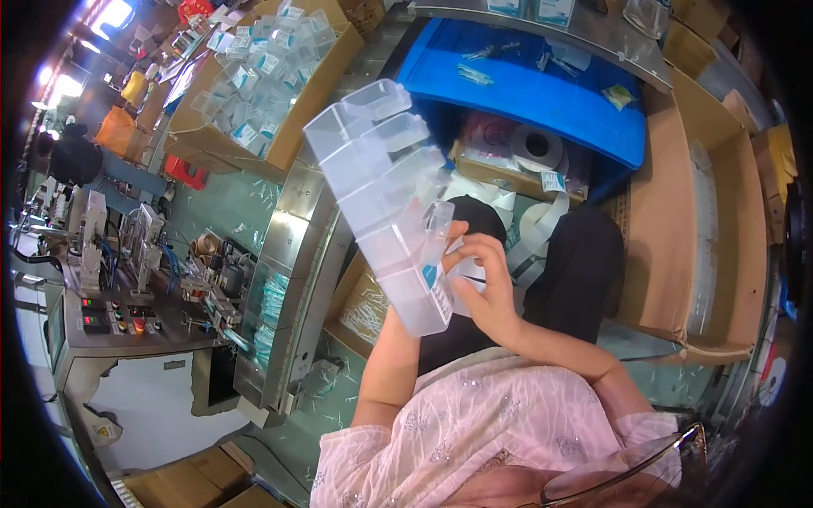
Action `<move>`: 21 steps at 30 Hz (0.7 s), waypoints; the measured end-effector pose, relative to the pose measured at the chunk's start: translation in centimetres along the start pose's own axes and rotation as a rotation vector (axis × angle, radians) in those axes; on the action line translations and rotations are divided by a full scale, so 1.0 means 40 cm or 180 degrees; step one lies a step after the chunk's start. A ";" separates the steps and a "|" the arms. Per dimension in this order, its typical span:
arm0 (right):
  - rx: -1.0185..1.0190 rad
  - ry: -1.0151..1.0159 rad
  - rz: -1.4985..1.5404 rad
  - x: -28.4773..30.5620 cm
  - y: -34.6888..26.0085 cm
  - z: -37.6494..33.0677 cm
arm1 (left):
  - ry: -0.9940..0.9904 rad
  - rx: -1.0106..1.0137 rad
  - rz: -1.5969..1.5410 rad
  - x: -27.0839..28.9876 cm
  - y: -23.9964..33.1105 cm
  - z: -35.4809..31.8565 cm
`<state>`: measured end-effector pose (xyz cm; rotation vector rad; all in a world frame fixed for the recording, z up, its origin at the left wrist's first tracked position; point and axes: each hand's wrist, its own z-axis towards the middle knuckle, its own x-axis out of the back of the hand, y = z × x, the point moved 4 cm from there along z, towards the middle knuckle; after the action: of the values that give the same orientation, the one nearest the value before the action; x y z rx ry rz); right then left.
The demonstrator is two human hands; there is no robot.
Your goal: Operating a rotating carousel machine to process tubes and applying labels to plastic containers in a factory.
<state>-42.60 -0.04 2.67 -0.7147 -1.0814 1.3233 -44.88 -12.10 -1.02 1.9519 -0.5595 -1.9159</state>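
Left hand hidden behind stack of clear plastic boxes [385, 199]; grip cannot be told. Right hand [483, 284] palm turned away, fingertips partly masked by lowest box. Items in blue bin [525, 93] too small to be identified. Cardboard carton of clear boxes [262, 76] blurred toward rim, contents indistinct. Eyeglasses [627, 478] cut off by lower edge. Control panel buttons [114, 317] too small to be read.
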 end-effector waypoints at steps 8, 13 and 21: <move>0.0413 -0.1260 0.0728 -0.013 -0.027 -0.020 | -0.0135 -0.0610 -0.0189 0.001 0.052 -0.005; 0.0371 -0.0840 -0.0244 -0.027 -0.006 -0.024 | -0.0023 -0.0961 0.0522 0.033 0.083 -0.022; -0.0081 -0.1147 0.0365 -0.007 -0.048 -0.004 | 0.0516 -0.1083 0.0381 0.010 0.175 -0.087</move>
<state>-41.68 -0.60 4.29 -0.5752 -1.3613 1.5790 -41.67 -18.44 2.26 1.7892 -0.2761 -1.6378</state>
